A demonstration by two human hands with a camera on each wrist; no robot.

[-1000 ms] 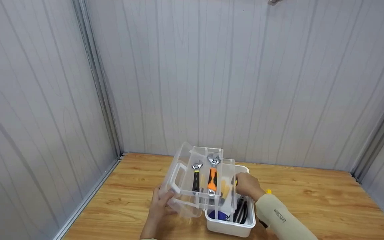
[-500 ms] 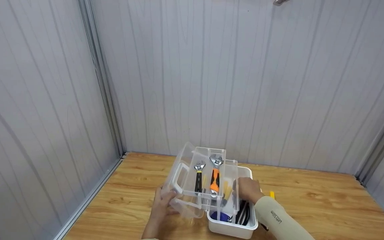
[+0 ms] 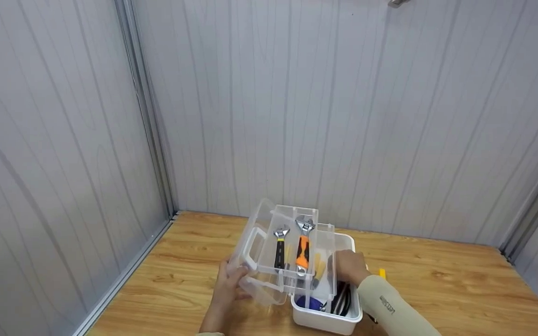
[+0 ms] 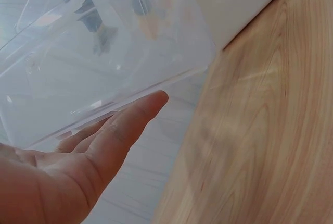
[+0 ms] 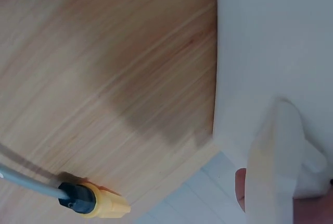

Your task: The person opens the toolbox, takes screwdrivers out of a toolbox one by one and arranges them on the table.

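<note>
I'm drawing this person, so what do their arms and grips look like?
The right sleeve is beige, with small dark lettering, seemingly "LetsSlim". Only a pale edge of the left sleeve shows. The left grip and right grip are bare hands, without gloves.

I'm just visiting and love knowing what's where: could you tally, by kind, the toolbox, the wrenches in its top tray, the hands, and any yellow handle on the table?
Toolbox: 1
Wrenches: 2 (black-handled wrench, orange-handled wrench)
Hands: 2 (left hand, right hand)
Yellow handle: 1
Total: 6
</note>
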